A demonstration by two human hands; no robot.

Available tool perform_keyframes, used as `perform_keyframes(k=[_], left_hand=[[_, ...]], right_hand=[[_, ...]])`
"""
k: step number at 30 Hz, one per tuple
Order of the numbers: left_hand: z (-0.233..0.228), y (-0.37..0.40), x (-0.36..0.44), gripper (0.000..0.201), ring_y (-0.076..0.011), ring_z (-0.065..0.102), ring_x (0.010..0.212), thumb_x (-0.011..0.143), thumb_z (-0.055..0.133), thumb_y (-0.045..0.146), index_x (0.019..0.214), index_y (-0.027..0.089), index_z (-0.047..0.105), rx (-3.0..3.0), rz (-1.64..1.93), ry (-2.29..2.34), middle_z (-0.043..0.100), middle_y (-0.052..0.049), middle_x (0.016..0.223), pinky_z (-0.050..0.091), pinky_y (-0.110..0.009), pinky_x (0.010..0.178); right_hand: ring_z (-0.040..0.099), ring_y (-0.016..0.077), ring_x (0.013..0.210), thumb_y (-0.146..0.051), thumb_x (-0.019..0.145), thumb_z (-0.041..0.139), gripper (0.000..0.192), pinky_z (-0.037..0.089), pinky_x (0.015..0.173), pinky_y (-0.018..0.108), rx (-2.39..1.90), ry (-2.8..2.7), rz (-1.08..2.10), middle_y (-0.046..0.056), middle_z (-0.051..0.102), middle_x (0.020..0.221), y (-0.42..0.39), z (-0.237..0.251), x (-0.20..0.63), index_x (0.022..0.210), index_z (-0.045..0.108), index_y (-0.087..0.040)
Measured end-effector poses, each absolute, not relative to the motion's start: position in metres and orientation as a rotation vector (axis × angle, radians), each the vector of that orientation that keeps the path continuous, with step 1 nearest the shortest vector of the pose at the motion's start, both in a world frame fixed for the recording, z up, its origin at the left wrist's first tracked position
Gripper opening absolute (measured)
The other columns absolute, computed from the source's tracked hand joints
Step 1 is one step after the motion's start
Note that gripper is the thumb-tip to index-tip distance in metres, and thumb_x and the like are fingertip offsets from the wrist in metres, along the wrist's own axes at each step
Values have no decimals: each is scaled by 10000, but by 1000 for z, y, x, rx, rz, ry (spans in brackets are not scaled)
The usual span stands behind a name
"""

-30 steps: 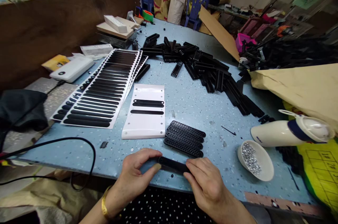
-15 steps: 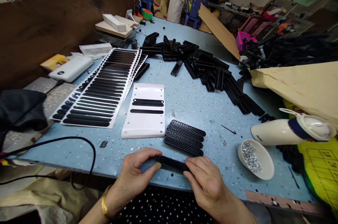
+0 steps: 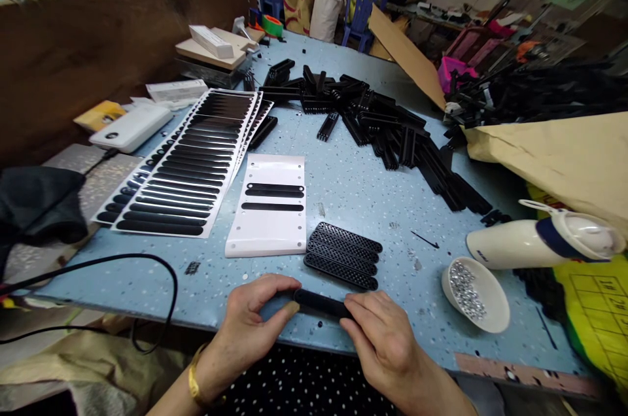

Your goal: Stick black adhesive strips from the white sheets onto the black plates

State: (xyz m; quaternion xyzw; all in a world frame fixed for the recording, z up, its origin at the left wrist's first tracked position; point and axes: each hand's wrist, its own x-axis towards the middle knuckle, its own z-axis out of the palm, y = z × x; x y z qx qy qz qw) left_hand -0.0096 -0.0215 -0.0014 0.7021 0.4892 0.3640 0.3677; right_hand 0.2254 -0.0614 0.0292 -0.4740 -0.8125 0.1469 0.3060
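Observation:
A narrow black plastic strip (image 3: 321, 303) lies along the near edge of the blue table (image 3: 363, 200). My left hand (image 3: 255, 321) pinches its left end between thumb and fingers, and my right hand (image 3: 385, 337) grips its right end. Just beyond the strip sit three black perforated grille pieces (image 3: 343, 256) side by side. Left of them lies a white backing sheet (image 3: 272, 207) with two black oval stickers on it. Further left is a fanned stack of sticker sheets (image 3: 191, 161) full of black ovals.
A white bowl of small silver bits (image 3: 473, 295) stands at the right, with a white bottle (image 3: 540, 242) lying behind it. A heap of black plastic parts (image 3: 383, 125) covers the table's middle back. A black cable (image 3: 112, 265) loops at the left. A power bank (image 3: 130, 128) rests far left.

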Motion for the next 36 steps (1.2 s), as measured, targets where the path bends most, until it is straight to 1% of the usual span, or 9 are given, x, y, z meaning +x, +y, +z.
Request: perform_keyframes(k=[11,22,26,33,36], left_hand=[[2,-21,-9,166,-180,737,796,795,667,172,941,215,734,1788,931,1218,777,-36,876,611,-310,744],[2,-19,-8,121,-193,744,816,800,668,153,888,209,729,1752,978,1168,782,-57,891,625,-331,745],[3,-18,-7,147,-188,742,834,811,659,122,886,217,741,1748,1000,1110,782,-54,903,625,-322,749],[-1,-17,-10,184,-181,733,872,829,655,94,894,239,747,1789,992,1048,777,-39,940,618,-322,775],[-1,-18,-9,184,-181,736,859,824,660,94,902,238,744,1810,1012,1065,779,-37,937,621,-322,773]], right_hand=[[629,256,786,-50,906,512,188,545,675,434,-1273,-2173,386,138,683,888,-61,30,225,1021,659,-72],[630,244,759,-66,919,481,201,559,676,421,-1289,-2169,399,124,676,838,-60,30,223,1004,663,-85],[631,243,761,-74,924,481,196,560,683,415,-1308,-2172,379,121,672,835,-62,30,223,996,662,-95],[631,245,763,-67,920,480,210,562,699,427,-1327,-2187,372,119,660,810,-63,32,221,1026,660,-77],[632,250,772,-63,919,477,213,564,693,432,-1326,-2177,361,124,665,804,-63,30,220,1023,662,-69]])
